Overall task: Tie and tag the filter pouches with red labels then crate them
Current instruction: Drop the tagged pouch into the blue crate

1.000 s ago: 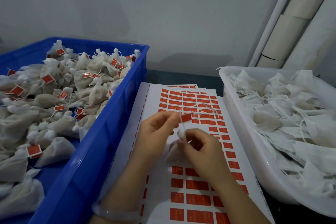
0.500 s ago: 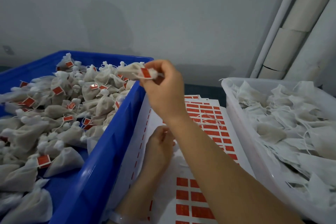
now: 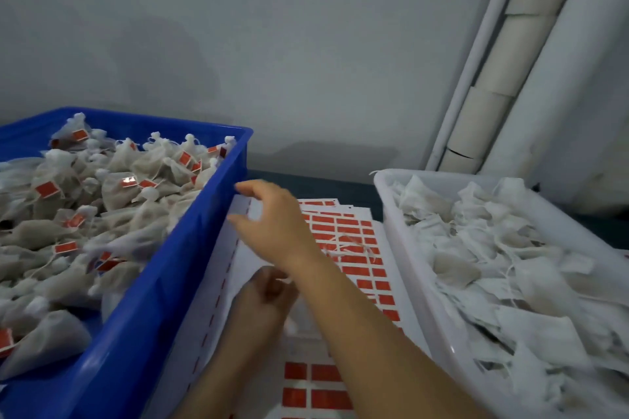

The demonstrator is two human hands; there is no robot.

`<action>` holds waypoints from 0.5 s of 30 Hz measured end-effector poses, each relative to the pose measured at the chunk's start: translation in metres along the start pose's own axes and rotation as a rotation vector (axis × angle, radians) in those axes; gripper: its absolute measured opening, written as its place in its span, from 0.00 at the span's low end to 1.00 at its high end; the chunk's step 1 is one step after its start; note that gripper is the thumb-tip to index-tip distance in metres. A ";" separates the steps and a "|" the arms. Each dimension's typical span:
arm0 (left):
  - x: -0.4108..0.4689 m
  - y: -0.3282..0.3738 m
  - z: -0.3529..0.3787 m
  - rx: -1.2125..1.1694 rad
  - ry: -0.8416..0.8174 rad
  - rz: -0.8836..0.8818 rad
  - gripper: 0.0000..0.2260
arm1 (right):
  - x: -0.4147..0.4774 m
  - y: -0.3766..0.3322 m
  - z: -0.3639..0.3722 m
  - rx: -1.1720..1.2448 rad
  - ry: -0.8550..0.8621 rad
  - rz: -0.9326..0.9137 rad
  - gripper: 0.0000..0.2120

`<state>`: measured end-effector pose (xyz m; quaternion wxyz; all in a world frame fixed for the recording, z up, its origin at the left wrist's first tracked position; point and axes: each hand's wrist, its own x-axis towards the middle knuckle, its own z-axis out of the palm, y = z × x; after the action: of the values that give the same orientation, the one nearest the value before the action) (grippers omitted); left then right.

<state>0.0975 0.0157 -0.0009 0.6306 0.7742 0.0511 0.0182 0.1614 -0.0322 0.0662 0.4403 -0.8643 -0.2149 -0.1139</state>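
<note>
A: Biggest first?
B: Blue crate [image 3: 153, 316], left half of the frame, heaped with tied filter pouches [image 3: 149, 167]. Red labels [image 3: 46, 189] hanging on many of their strings.
A: And at right?
B: White tub [image 3: 408, 265], filling the lower right, piled with flat untied pouches [image 3: 531, 282], strings loose.
A: Between the two?
B: Label sheets [image 3: 357, 269], white, fanned in a stack down the centre. Rows of red stickers on the right part, a thin red column near the left edge. Close against both containers; cannot tell whether touching.
A: Hands?
B: Right hand [image 3: 275, 224], centre of the frame, just beside the crate's right wall, above the sheets. Fingers spread and relaxed, pointing left, gripping nothing. Forearm crossing up from the lower right.
A: Left hand?
B: Left hand [image 3: 265, 296], lower centre, partly under the right forearm. Fingers curled inward. Something white and blurred just right of it, but cannot tell whether held.
A: Smallest?
B: Tangle of white string [image 3: 343, 248], lying on the red stickers, just right of the right wrist.
</note>
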 end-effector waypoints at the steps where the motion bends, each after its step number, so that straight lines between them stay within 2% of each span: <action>1: 0.001 -0.004 0.003 0.016 -0.015 0.001 0.06 | 0.001 0.009 -0.016 -0.013 0.053 0.073 0.20; 4: 0.006 -0.017 0.007 0.172 -0.067 -0.021 0.07 | 0.005 0.034 -0.070 -0.078 0.268 0.277 0.17; 7: 0.009 -0.019 0.008 0.231 -0.056 -0.016 0.05 | 0.005 0.052 -0.112 -0.055 0.489 0.375 0.15; 9: 0.011 -0.018 0.008 0.240 -0.039 -0.029 0.05 | 0.002 0.062 -0.132 -0.164 0.534 0.489 0.14; 10: 0.010 -0.017 0.007 0.236 -0.037 -0.035 0.04 | 0.000 0.067 -0.139 -0.286 0.495 0.573 0.14; 12: 0.010 -0.018 0.007 0.233 -0.033 -0.024 0.02 | -0.009 0.078 -0.148 -0.541 0.301 0.753 0.11; 13: 0.009 -0.019 0.007 0.233 -0.029 -0.017 0.02 | -0.014 0.083 -0.151 -0.589 0.200 0.815 0.09; 15: 0.007 -0.020 0.007 0.244 -0.032 0.001 0.01 | -0.025 0.085 -0.157 -0.478 0.061 0.904 0.07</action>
<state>0.1042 0.0141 -0.0222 0.5323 0.8455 0.0425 0.0001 0.1779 -0.2099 0.0879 0.2415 -0.9437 0.2253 0.0167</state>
